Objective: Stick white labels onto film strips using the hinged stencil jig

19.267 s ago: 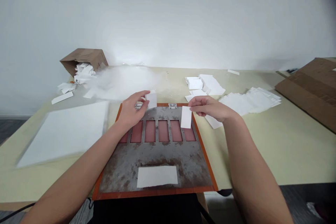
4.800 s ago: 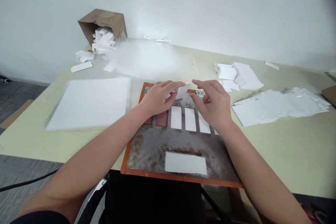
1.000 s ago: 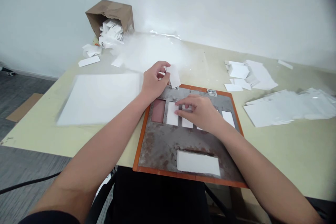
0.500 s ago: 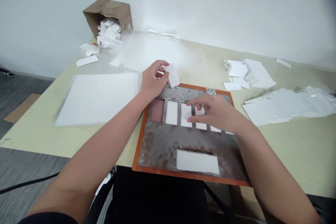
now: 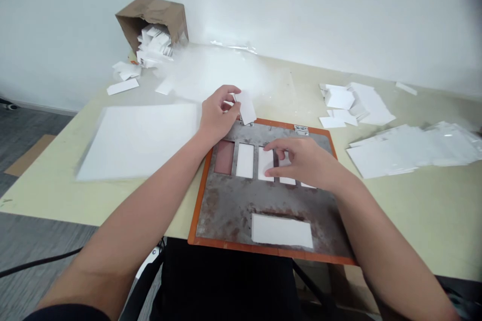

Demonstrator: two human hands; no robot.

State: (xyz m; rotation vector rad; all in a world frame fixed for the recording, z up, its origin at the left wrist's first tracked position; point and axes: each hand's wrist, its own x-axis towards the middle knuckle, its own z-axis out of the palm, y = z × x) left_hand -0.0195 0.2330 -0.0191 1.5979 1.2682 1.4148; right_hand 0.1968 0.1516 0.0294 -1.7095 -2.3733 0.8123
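My left hand [image 5: 221, 113] pinches a few small white cards [image 5: 247, 107] above the back edge of a grey metal plate [image 5: 226, 205] on an orange hinged board [image 5: 196, 210]. The plate has a row of rectangular slots. Its leftmost slot [image 5: 224, 157] shows a reddish-brown bottom, while the slots to its right hold white cards [image 5: 245, 160]. My right hand [image 5: 301, 160] hovers over the row, thumb and forefinger apart at the third slot's card [image 5: 265, 163]; whether the fingertips touch it I cannot tell. It hides the rightmost slots. A larger white card stack [image 5: 282, 230] lies on the plate's front part.
A tipped cardboard box [image 5: 165, 7] spills white cards at the back left. A large white sheet [image 5: 139, 140] lies left of the board. White card pieces [image 5: 339, 98] and a spread of clear-wrapped white sheets [image 5: 410, 150] lie to the right. A white wall stands behind the table.
My right hand has shifted slightly left over the third slot, its thumb and forefinger still apart. My left hand keeps hold of the cards. The whole view has moved a little.
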